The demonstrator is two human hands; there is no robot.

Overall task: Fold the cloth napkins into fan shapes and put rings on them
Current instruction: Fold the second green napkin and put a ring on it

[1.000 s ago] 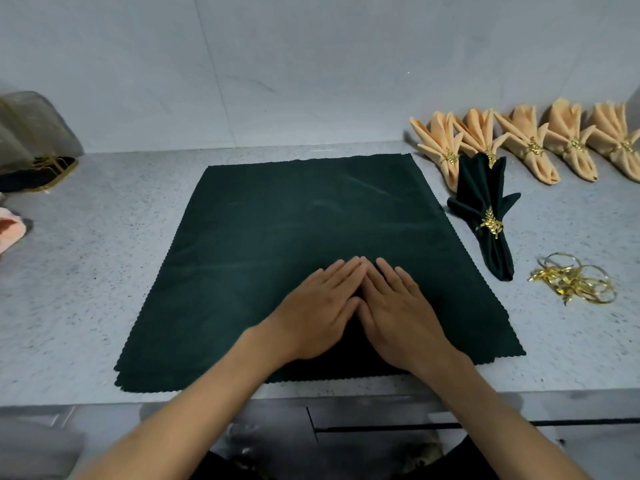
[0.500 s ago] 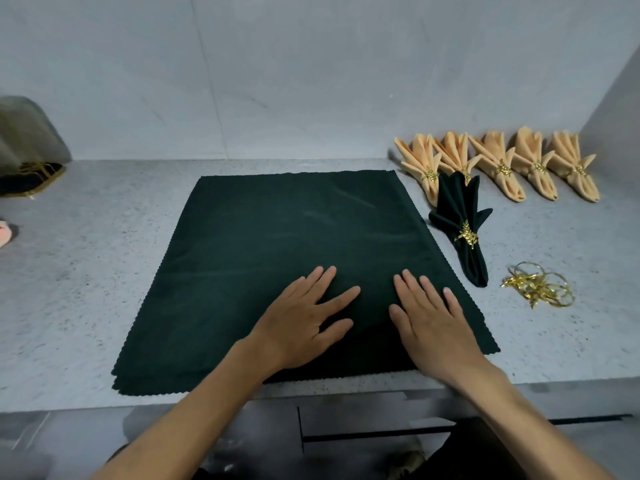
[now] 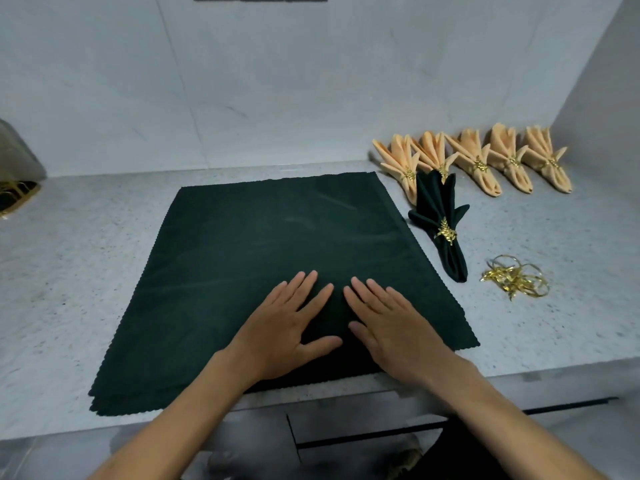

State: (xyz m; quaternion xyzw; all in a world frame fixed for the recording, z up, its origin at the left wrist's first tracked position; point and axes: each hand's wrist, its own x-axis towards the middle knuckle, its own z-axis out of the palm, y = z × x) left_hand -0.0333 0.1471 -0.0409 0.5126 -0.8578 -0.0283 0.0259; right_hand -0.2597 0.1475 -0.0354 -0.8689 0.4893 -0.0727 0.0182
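Both hands lie flat, palms down, on the dark green napkin (image 3: 277, 258), fingers straight and slightly spread, gripping nothing. The left hand (image 3: 284, 327) and the right hand (image 3: 388, 327) rest side by side on the near middle part of the cloth, their index fingertips close together but apart, thumbs pointing toward each other.

The dark green napkin is spread open and flat on the speckled grey counter (image 3: 69, 289). Its near edge reaches the counter's front lip, its far edge lies short of the back wall, and its scalloped border shows along the left and right sides. At its near left corner more than one layered edge is visible.

Just right of the napkin's far right part lies a folded green napkin (image 3: 440, 209), fanned at the top and cinched by a gold leaf ring (image 3: 446, 232). Beyond that, right of the spread napkin's far right corner, five peach fan-folded napkins (image 3: 478, 157) sit in a row along the wall, each with a gold ring. Right of the spread napkin's near right part, well apart from it, is a loose pile of gold rings (image 3: 516, 282).
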